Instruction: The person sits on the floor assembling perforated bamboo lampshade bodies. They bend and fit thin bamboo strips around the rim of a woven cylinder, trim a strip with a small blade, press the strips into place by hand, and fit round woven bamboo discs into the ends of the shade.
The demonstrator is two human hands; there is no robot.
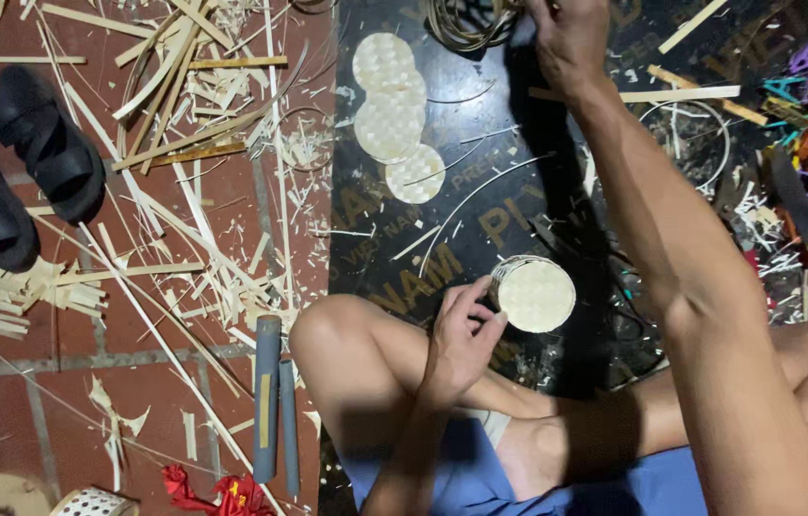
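Black sandals [21,167] are seen far left among bamboo shavings [203,115]; three woven discs [394,115] are laid on the dark mat [480,220].

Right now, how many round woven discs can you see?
4: three woven discs overlapping on the dark mat, one at the left hand, capping a small basket. Others may be hidden.

Matt woven bamboo disc [537,295]

Four round woven bamboo discs [389,129] lie overlapping on the dark mat [480,220], a fifth woven round [536,294] apart near the knee; two black sandals [17,162] and two grey tubes [270,401] sit on the tiled floor [69,382].
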